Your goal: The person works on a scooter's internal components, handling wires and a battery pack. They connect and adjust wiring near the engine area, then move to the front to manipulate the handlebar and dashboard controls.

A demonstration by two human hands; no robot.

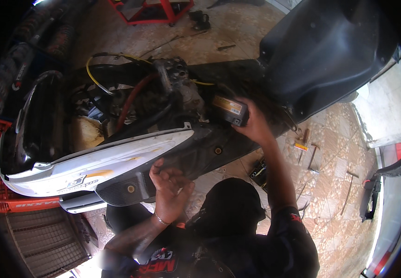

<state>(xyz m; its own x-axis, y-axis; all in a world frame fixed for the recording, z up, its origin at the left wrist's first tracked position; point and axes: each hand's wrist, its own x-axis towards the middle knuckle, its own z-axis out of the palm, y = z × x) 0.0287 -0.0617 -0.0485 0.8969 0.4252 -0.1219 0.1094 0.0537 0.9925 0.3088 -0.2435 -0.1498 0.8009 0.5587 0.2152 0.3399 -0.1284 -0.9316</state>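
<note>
**Scooter stripped open, battery-like box going in or out at the frame**

Head view. The person is crouching beside a scooter (117, 139) lying partly dismantled, its engine (177, 88) and wiring exposed.

- Right hand (251, 123) is reaching up and forward, fingers wrapping the near end of a small dark rectangular box with a yellow label (230, 109), probably a battery or control unit. The box is sitting just beyond the fingertips, at the edge of the open engine bay, beside the raised black seat (320, 51).
- Left hand (168, 185) is hovering at the lower edge of the white side panel (103, 162), fingers loosely curled and half spread, touching or nearly touching the black under-trim; holding nothing that shows. A thin bracelet is sitting on the wrist.
- A yellow cable (91, 76) and a red hose (133, 97) are looping through the bay, well left of the right fingers.
- Loose hand tools (309, 150) are lying on the tiled floor (339, 222), below and right of the right hand. A red stand (152, 14) is standing far beyond.

Progress, as a judgement: covers are already off and the seat is up, so access work looks done. The box is not seated; whether it is being fitted or removed, I cannot tell. Panels are yet to be refitted.
</note>
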